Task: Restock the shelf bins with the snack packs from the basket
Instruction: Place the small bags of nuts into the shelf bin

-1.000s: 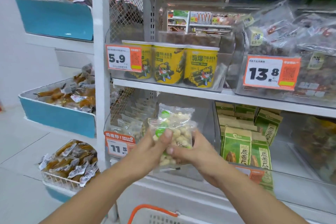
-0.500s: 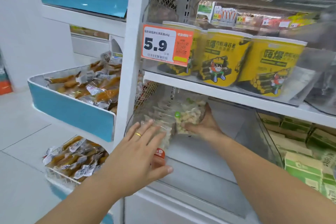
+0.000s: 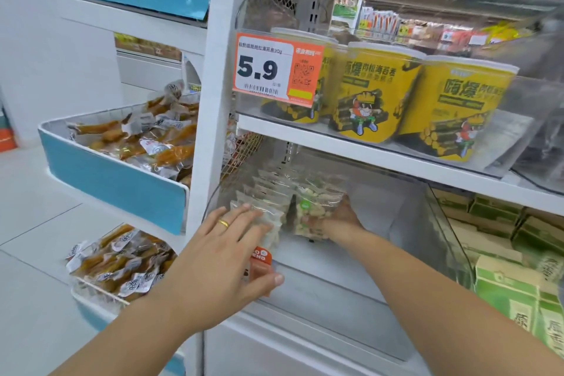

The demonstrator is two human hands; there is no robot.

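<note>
While your two hands work the clear bin, the snack pack goes in upright.

Going left to right: your left hand [image 3: 225,253] lies flat, fingers straight, steadying the row of packs [image 3: 265,201] at the front of the clear bin [image 3: 451,241]; your right hand [image 3: 338,220] grips the snack pack [image 3: 314,207] from behind, just beside that row. It looks light, soft and crinkly — probably slippery film — so pinch the sealed edges, not the nut-filled belly, and don't squeeze.
</note>
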